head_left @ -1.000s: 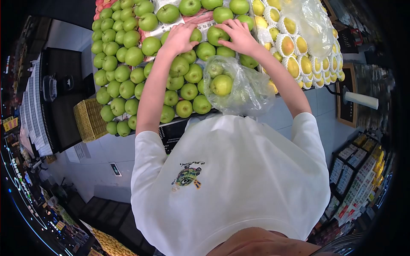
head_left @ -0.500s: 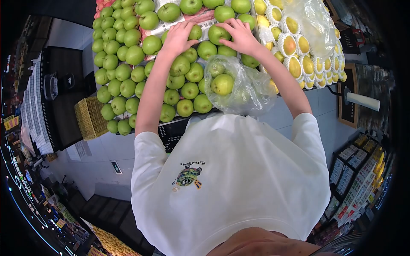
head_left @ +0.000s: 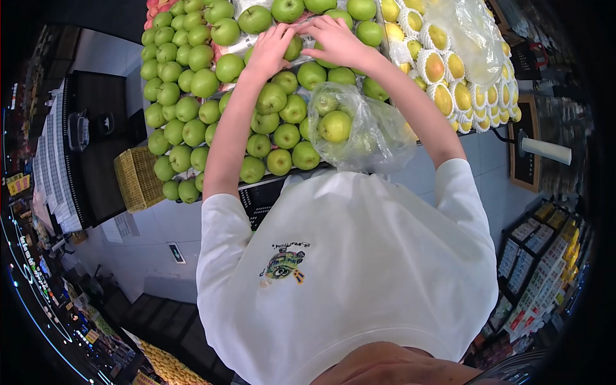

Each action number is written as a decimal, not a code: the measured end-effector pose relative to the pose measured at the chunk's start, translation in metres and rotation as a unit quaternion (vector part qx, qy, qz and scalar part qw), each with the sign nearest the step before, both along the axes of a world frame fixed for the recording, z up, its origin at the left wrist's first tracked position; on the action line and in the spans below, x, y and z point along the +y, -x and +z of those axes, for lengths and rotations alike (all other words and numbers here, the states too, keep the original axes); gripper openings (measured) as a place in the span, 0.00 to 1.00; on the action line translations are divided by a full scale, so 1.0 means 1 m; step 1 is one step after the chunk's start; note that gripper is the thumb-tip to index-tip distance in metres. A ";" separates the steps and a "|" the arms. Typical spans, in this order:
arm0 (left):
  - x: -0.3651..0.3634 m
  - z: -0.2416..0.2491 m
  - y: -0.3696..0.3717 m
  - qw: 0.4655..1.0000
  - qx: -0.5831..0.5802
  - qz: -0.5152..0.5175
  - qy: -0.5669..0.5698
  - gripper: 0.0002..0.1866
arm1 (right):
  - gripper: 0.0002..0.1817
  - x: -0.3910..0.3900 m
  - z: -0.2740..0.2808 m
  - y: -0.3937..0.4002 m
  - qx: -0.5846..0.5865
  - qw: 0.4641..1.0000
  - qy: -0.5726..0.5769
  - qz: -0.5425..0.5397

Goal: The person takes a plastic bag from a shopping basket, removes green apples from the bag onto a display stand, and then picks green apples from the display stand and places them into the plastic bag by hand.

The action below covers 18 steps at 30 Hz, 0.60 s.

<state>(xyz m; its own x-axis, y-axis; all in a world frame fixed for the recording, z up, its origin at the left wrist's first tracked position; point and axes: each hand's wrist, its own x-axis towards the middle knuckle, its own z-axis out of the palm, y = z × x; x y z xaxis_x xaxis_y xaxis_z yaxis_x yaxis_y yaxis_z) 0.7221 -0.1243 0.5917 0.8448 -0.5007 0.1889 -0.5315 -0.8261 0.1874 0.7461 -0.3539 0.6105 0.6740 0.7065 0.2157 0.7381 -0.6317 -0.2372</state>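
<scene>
The left hand (head_left: 269, 51) is palm down over the display, thumb set apart from the fingers. An apple (head_left: 294, 48) sits in the space between, just beside the thumb. Whether the left hand grips it cannot be told. The right hand (head_left: 337, 42) is also palm down, close to the left hand, its fingers extended toward it and its thumb set apart. A second apple (head_left: 326, 63) is partly hidden below the right hand; whether the right hand holds any fruit cannot be told from this angle.

Printed paper (head_left: 247, 43) lies beyond the left hand, with fruit resting on it. Green apples (head_left: 194, 131) are arranged in rows to the left of the left forearm (head_left: 234, 131) and between the two forearms.

A clear plastic bag (head_left: 378, 135) rests at the near edge of the display, between the left forearm and the right forearm (head_left: 414, 99). It contains several fruits; one yellow-green fruit (head_left: 335, 126) shows clearly through the film.

To the right, yellow fruit (head_left: 443, 99) is stacked, many pieces in white foam nets. A second clear bag (head_left: 471, 38) lies on top of this stack.

Red fruit (head_left: 154, 6) shows at the far left corner. A wicker basket (head_left: 138, 179) is positioned beside the near left corner. The white shirt (head_left: 353, 256) of the person occupies the lower centre. A white roll (head_left: 545, 151) is mounted at the right.
</scene>
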 end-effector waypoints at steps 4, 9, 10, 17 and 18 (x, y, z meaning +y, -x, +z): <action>0.015 0.018 0.009 0.997 0.009 0.078 0.005 0.47 | 0.33 0.028 -0.015 -0.006 -0.051 0.996 0.070 -0.013; 0.055 0.016 0.026 0.990 0.023 0.134 -0.023 0.40 | 0.34 0.051 -0.014 -0.011 0.004 0.994 0.105 -0.022; 0.059 0.011 0.027 0.992 0.021 0.124 -0.025 0.41 | 0.34 0.053 -0.014 -0.011 0.005 0.994 0.105 -0.020; 0.052 0.016 0.036 0.992 0.057 0.114 -0.028 0.41 | 0.30 0.061 -0.019 -0.014 0.142 0.986 0.080 0.021; 0.051 0.015 0.037 0.992 0.057 0.113 -0.028 0.41 | 0.30 0.060 -0.023 -0.013 0.114 0.991 0.059 0.025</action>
<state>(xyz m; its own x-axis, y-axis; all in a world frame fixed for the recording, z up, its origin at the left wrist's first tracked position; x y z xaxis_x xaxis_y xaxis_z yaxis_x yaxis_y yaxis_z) 0.6848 -0.0735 0.6066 0.9508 -0.3030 0.0640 -0.3097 -0.9324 0.1862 0.7592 -0.2936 0.5876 0.6595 0.7513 -0.0240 0.7049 -0.6293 -0.3272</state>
